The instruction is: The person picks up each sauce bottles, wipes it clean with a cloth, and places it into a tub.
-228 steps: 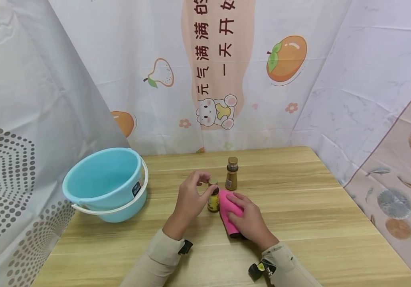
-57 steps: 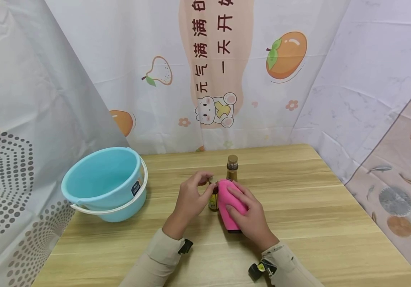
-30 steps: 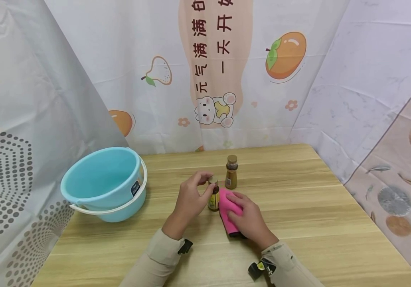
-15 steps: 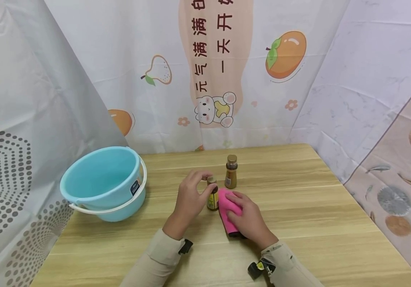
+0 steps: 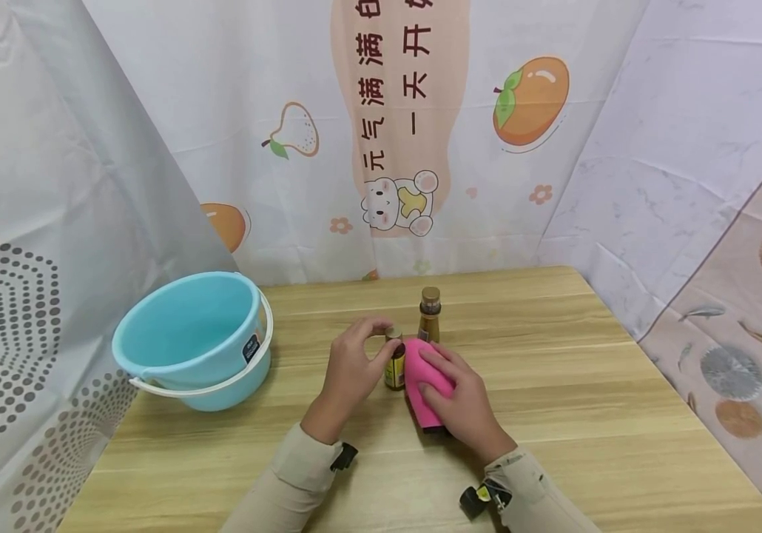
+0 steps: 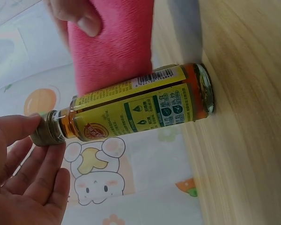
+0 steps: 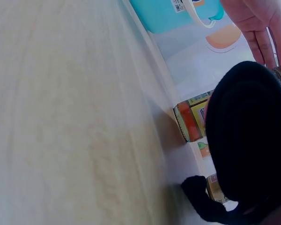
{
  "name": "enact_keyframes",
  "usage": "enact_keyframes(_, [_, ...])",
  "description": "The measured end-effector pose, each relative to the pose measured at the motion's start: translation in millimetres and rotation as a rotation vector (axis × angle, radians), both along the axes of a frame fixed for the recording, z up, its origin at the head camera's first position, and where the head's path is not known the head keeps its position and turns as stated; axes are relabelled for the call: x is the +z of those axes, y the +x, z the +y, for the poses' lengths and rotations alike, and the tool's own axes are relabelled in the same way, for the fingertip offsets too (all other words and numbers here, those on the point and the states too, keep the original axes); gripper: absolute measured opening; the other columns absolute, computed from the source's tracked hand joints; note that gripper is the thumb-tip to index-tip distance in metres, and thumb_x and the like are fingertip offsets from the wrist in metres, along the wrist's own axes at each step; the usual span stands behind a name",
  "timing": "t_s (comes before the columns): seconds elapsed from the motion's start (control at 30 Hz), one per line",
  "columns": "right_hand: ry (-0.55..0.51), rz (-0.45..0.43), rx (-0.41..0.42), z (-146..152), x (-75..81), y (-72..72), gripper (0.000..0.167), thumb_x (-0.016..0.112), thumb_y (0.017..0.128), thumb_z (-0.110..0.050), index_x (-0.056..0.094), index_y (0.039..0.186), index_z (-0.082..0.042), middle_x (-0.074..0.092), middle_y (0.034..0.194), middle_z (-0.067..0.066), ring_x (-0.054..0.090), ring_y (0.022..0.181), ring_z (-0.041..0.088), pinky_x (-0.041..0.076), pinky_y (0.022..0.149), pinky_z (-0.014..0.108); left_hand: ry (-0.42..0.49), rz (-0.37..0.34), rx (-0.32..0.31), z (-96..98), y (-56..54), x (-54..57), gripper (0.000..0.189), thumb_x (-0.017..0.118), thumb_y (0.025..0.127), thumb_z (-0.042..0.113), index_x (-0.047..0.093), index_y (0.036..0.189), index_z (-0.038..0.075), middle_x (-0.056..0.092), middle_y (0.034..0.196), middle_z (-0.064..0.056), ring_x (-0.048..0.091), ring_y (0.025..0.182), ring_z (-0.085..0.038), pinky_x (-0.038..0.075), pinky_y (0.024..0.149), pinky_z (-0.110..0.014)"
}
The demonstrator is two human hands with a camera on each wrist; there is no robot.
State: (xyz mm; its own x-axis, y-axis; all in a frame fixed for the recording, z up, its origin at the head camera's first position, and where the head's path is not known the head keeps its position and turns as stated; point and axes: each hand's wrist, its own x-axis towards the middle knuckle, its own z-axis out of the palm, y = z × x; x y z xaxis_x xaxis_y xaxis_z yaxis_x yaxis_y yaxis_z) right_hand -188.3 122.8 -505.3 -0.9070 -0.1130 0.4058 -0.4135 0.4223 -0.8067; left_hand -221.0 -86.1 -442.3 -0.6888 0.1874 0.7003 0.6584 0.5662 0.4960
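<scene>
Between the thumb and fingers of my left hand (image 5: 348, 366) is the brown-gold cap of a small glass bottle (image 6: 136, 112). This bottle stands upright on the table, with a yellow-and-green label and amber contents. In my right hand (image 5: 466, 403) I grip a pink plush pad (image 6: 114, 51) with a black end. It presses against the bottle's right side, over part of the label. From the right wrist, the pad's black end (image 7: 248, 131) and a black loop hide most of the bottle. A second gold-capped bottle (image 5: 430, 318) stands just behind, its lower part covered by the pad.
A light blue bucket (image 5: 188, 377) with a white handle stands at the table's left. The wooden table (image 5: 587, 414) reaches back to a printed curtain (image 5: 274, 237), and patterned sheets hang on both sides.
The pink pad has risen along the bottle and now covers the lower part of the second bottle, after sitting lower half a second ago. My left hand keeps its place on the cap.
</scene>
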Motion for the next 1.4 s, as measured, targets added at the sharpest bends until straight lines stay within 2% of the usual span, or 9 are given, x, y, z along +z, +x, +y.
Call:
enact_keyframes(0.13, [-0.050, 0.035, 0.020, 0.0, -0.2, -0.2, 0.054, 0.080, 0.090, -0.009, 0.066, 0.141, -0.023, 0.053, 0.155, 0.008, 0.059, 0.132, 0.026, 0.059, 0.092, 0.025, 0.001, -0.017, -0.007, -0.2, 0.2, 0.2, 0.027, 0.082, 0.091, 0.015, 0.070, 0.114, 0.009, 0.076, 0.109, -0.003, 0.074, 0.102, -0.015, 0.062, 0.090, -0.034])
enact_keyframes(0.33, [-0.099, 0.085, 0.029, -0.9, 0.3, 0.1, 0.056, 0.082, 0.088, -0.005, 0.065, 0.141, -0.015, 0.051, 0.156, 0.011, 0.055, 0.138, 0.031, 0.051, 0.098, 0.015, 0.011, -0.050, -0.029, 0.3, 1.4, 0.8, 0.028, 0.080, 0.092, 0.014, 0.069, 0.116, 0.006, 0.077, 0.110, -0.007, 0.075, 0.104, -0.017, 0.062, 0.091, -0.037])
enact_keyframes(0.43, [-0.105, 0.081, 0.030, -1.0, 0.8, 0.1, 0.056, 0.082, 0.088, -0.005, 0.065, 0.141, -0.014, 0.052, 0.155, 0.011, 0.055, 0.138, 0.032, 0.051, 0.099, 0.015, 0.010, -0.055, -0.034, 0.6, 1.9, 1.4, 0.028, 0.080, 0.092, 0.014, 0.069, 0.117, 0.006, 0.077, 0.111, -0.009, 0.075, 0.105, -0.018, 0.062, 0.092, -0.038])
enact_keyframes(0.73, [-0.069, 0.016, 0.020, -0.2, -0.6, -0.1, 0.053, 0.080, 0.090, -0.009, 0.066, 0.140, -0.023, 0.054, 0.154, 0.009, 0.056, 0.137, 0.029, 0.056, 0.101, 0.036, 0.009, -0.059, -0.029, 1.4, 2.2, 1.6, 0.029, 0.080, 0.092, 0.015, 0.069, 0.117, 0.005, 0.077, 0.111, -0.008, 0.075, 0.105, -0.017, 0.062, 0.093, -0.037])
enact_keyframes(0.93, [-0.055, -0.074, 0.008, -0.2, 2.5, 1.1, 0.052, 0.080, 0.089, -0.008, 0.068, 0.138, -0.022, 0.053, 0.154, 0.012, 0.056, 0.136, 0.032, 0.059, 0.097, 0.034, 0.011, -0.057, -0.024, 2.1, 2.8, 2.3, 0.028, 0.080, 0.092, 0.014, 0.069, 0.116, 0.006, 0.077, 0.110, -0.005, 0.075, 0.104, -0.016, 0.062, 0.093, -0.036])
enact_keyframes(1.1, [-0.008, -0.143, -0.022, -0.5, 3.1, 1.1, 0.051, 0.080, 0.089, -0.010, 0.069, 0.137, -0.022, 0.055, 0.152, 0.010, 0.059, 0.132, 0.030, 0.059, 0.093, 0.033, 0.011, -0.063, -0.029, 1.6, 2.8, 2.4, 0.027, 0.080, 0.092, 0.013, 0.069, 0.116, 0.006, 0.077, 0.110, -0.008, 0.076, 0.104, -0.017, 0.062, 0.093, -0.035])
enact_keyframes(1.23, [0.057, -0.182, -0.047, -0.6, 1.3, 0.4, 0.051, 0.080, 0.088, -0.012, 0.068, 0.138, -0.022, 0.056, 0.152, 0.010, 0.061, 0.128, 0.029, 0.058, 0.093, 0.039, 0.012, -0.065, -0.033, 1.4, 2.9, 2.7, 0.027, 0.080, 0.092, 0.012, 0.069, 0.116, 0.005, 0.077, 0.110, -0.008, 0.076, 0.104, -0.018, 0.062, 0.093, -0.035])
enact_keyframes(1.4, [0.128, -0.218, -0.057, -0.7, -0.6, -0.3, 0.051, 0.079, 0.088, -0.013, 0.069, 0.137, -0.019, 0.056, 0.152, 0.012, 0.056, 0.135, 0.034, 0.054, 0.103, 0.049, 0.013, -0.070, -0.034, 1.5, 3.4, 3.8, 0.028, 0.080, 0.092, 0.012, 0.069, 0.117, 0.005, 0.077, 0.111, -0.007, 0.075, 0.104, -0.018, 0.062, 0.093, -0.036])
